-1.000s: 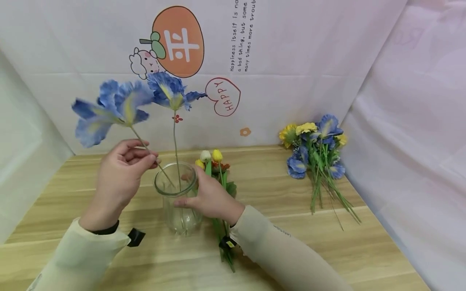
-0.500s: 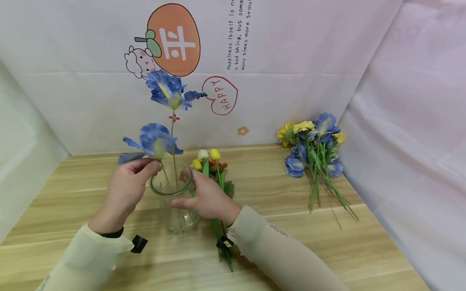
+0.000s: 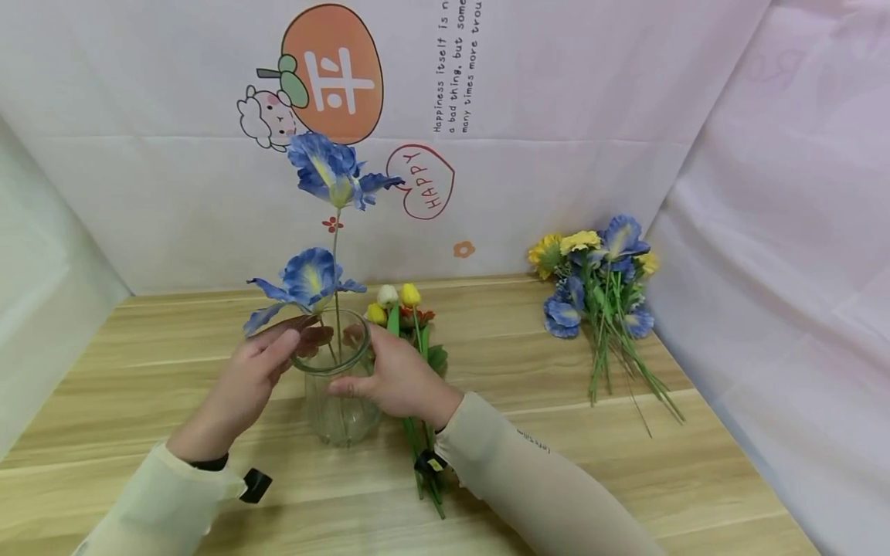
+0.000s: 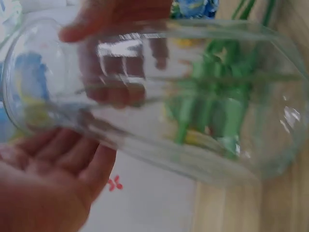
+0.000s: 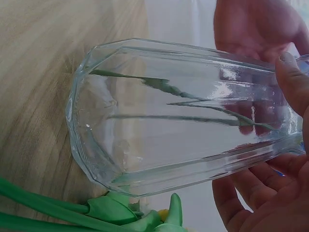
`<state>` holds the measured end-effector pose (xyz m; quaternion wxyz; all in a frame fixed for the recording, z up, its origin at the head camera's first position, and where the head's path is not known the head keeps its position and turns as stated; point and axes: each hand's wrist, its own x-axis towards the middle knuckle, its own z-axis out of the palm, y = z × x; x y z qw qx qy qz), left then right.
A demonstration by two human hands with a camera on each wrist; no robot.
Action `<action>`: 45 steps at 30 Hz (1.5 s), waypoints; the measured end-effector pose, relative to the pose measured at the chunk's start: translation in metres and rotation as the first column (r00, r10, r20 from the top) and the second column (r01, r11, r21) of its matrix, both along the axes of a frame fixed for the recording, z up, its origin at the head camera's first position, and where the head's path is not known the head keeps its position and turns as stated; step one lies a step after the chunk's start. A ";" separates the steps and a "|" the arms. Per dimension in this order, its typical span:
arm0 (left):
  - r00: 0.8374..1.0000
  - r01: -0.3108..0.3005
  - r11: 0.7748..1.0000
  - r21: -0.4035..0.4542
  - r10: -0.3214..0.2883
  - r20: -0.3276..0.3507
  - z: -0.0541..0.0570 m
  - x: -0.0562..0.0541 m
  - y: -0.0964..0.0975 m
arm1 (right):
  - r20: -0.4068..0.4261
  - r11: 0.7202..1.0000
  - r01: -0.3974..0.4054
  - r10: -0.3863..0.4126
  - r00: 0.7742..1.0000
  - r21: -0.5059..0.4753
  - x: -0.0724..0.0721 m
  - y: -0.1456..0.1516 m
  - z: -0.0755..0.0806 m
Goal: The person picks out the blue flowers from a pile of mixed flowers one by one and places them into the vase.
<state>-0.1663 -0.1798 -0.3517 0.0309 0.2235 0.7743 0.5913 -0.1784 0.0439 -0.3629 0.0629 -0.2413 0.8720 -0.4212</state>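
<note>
Two blue irises stand in a glass vase on the bench, left hand's grip loosely apart at the rim, right hand's clamped round the vase, blocking part of a tulip bunch, a blue-and-yellow bouquet well apart.

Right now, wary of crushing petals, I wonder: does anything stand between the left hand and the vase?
Nothing visible does: the left hand is right beside the glass vase, near its mouth. The lower blue iris spreads close by, not between.
</note>
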 end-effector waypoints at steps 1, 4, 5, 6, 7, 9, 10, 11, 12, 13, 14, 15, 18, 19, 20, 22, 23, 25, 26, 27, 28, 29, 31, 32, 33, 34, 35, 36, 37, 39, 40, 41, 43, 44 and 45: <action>0.998 0.059 0.998 0.019 -0.059 -0.015 -0.003 0.000 -0.002 | 0.001 1.000 0.000 0.000 1.000 0.004 0.000 0.000 0.000; 0.979 0.203 0.977 0.066 -0.202 -0.017 -0.012 -0.002 -0.009 | 0.008 1.000 -0.001 0.001 1.000 0.013 0.001 0.000 0.001; 0.975 0.223 0.973 0.057 -0.223 -0.019 -0.015 -0.002 -0.011 | 0.013 1.000 -0.003 0.003 1.000 0.017 0.002 0.000 0.002; 0.972 0.233 0.971 0.045 -0.233 -0.014 -0.018 -0.003 -0.012 | 0.020 1.000 -0.004 0.004 1.000 0.022 0.002 0.000 0.003; 0.973 0.231 0.973 0.025 -0.231 -0.016 -0.020 -0.004 -0.013 | 0.029 1.000 -0.005 0.004 1.000 0.030 0.002 0.000 0.003; 0.977 0.212 0.977 -0.025 -0.212 -0.019 -0.024 -0.005 -0.014 | 0.049 0.998 -0.002 -0.001 0.999 0.065 0.004 0.000 0.005; 0.981 0.190 0.980 -0.062 -0.192 -0.026 -0.026 -0.006 -0.013 | 0.055 0.996 -0.003 -0.002 0.999 0.090 0.005 0.002 0.006; 0.985 0.166 0.981 -0.098 -0.169 -0.026 -0.028 -0.006 -0.013 | 0.056 0.993 -0.004 -0.003 0.998 0.119 0.006 0.003 0.007; 0.989 0.145 0.982 -0.121 -0.148 -0.020 -0.030 -0.007 -0.012 | 0.052 0.989 -0.002 -0.006 0.999 0.150 0.007 0.006 0.008; 0.992 0.124 0.982 -0.143 -0.128 -0.020 -0.031 -0.007 -0.012 | 0.041 0.983 0.003 -0.010 0.999 0.181 0.008 0.010 0.009; 0.994 0.106 0.982 -0.159 -0.110 -0.017 -0.032 -0.007 -0.011 | 0.024 0.978 0.005 -0.010 1.000 0.207 0.009 0.014 0.010; 0.996 0.085 0.981 -0.176 -0.089 -0.014 -0.033 -0.007 -0.011 | 0.006 0.975 0.009 -0.010 1.000 0.220 0.009 0.019 0.012; 0.999 0.033 0.978 -0.207 -0.037 -0.015 -0.033 -0.007 -0.011 | -0.059 0.977 0.045 -0.034 0.998 0.207 0.003 0.041 0.017; 1.000 0.015 0.974 -0.224 -0.020 -0.017 -0.033 -0.007 -0.011 | -0.077 0.979 0.067 -0.053 0.996 0.194 0.000 0.051 0.018; 1.000 0.000 0.971 -0.240 -0.005 -0.018 -0.032 -0.007 -0.012 | -0.093 0.979 0.094 -0.078 0.993 0.182 -0.004 0.061 0.018; 1.000 -0.015 0.964 -0.265 0.014 -0.005 -0.031 -0.007 -0.012 | -0.125 0.970 0.172 -0.152 0.980 0.174 -0.013 0.085 0.017; 1.000 -0.017 0.961 -0.275 0.018 0.001 -0.031 -0.007 -0.012 | -0.127 0.959 0.218 -0.197 0.972 0.178 -0.016 0.098 0.016; 1.000 -0.005 0.960 -0.278 0.009 0.014 -0.031 -0.007 -0.012 | -0.152 0.929 0.308 -0.281 0.948 0.204 -0.025 0.128 0.012; 1.000 0.003 0.962 -0.275 0.002 0.020 -0.032 -0.007 -0.012 | -0.159 0.911 0.349 -0.320 0.934 0.220 -0.030 0.144 0.010; 1.000 0.009 0.962 -0.273 -0.003 0.021 -0.032 -0.007 -0.012 | -0.160 0.893 0.386 -0.356 0.921 0.232 -0.034 0.161 0.008; 1.000 0.015 0.963 -0.270 -0.010 0.022 -0.031 -0.007 -0.011 | -0.157 0.876 0.418 -0.390 0.907 0.242 -0.037 0.178 0.007; 1.000 0.015 0.961 -0.276 -0.012 0.014 -0.031 -0.008 -0.011 | -0.153 0.856 0.451 -0.425 0.892 0.252 -0.041 0.195 0.006; 1.000 0.024 0.963 -0.269 -0.020 0.019 -0.031 -0.008 -0.012 | -0.160 0.815 0.512 -0.486 0.859 0.272 -0.048 0.228 0.004; 1.000 0.026 0.964 -0.266 -0.021 0.023 -0.031 -0.009 -0.012 | -0.162 0.790 0.542 -0.518 0.840 0.285 -0.051 0.244 0.002; 0.999 0.029 0.965 -0.261 -0.024 0.025 -0.030 -0.009 -0.013 | -0.171 0.761 0.570 -0.546 0.820 0.308 -0.054 0.259 0.001; 0.999 0.035 0.967 -0.252 -0.029 0.028 -0.030 -0.009 -0.013 | -0.176 0.734 0.595 -0.571 0.802 0.327 -0.056 0.272 -0.001; 0.999 0.039 0.968 -0.247 -0.032 0.031 -0.030 -0.010 -0.014 | -0.181 0.706 0.615 -0.593 0.785 0.351 -0.058 0.285 -0.003; 0.998 0.048 0.970 -0.237 -0.040 0.038 -0.031 -0.010 -0.014 | -0.174 0.685 0.628 -0.613 0.771 0.370 -0.060 0.296 -0.005; 0.998 0.056 0.972 -0.229 -0.048 0.041 -0.031 -0.010 -0.014 | -0.161 0.666 0.637 -0.631 0.759 0.389 -0.061 0.307 -0.008; 0.997 0.070 0.974 -0.214 -0.062 0.046 -0.032 -0.009 -0.014 | -0.118 0.647 0.636 -0.656 0.745 0.421 -0.063 0.323 -0.013; 0.997 0.074 0.975 -0.210 -0.065 0.049 -0.032 -0.009 -0.014 | -0.085 0.651 0.636 -0.668 0.739 0.415 -0.063 0.328 -0.015; 0.996 0.078 0.975 -0.207 -0.069 0.051 -0.032 -0.009 -0.014 | -0.058 0.655 0.635 -0.676 0.735 0.411 -0.063 0.333 -0.017; 0.996 0.086 0.977 -0.195 -0.078 0.050 -0.033 -0.009 -0.014 | -0.019 0.664 0.632 -0.683 0.730 0.399 -0.064 0.337 -0.020; 0.996 0.087 0.978 -0.191 -0.079 0.048 -0.033 -0.010 -0.014 | -0.008 0.669 0.633 -0.685 0.728 0.389 -0.065 0.338 -0.021; 0.995 0.092 0.979 -0.182 -0.085 0.046 -0.033 -0.010 -0.014 | -0.001 0.672 0.637 -0.688 0.726 0.378 -0.066 0.338 -0.021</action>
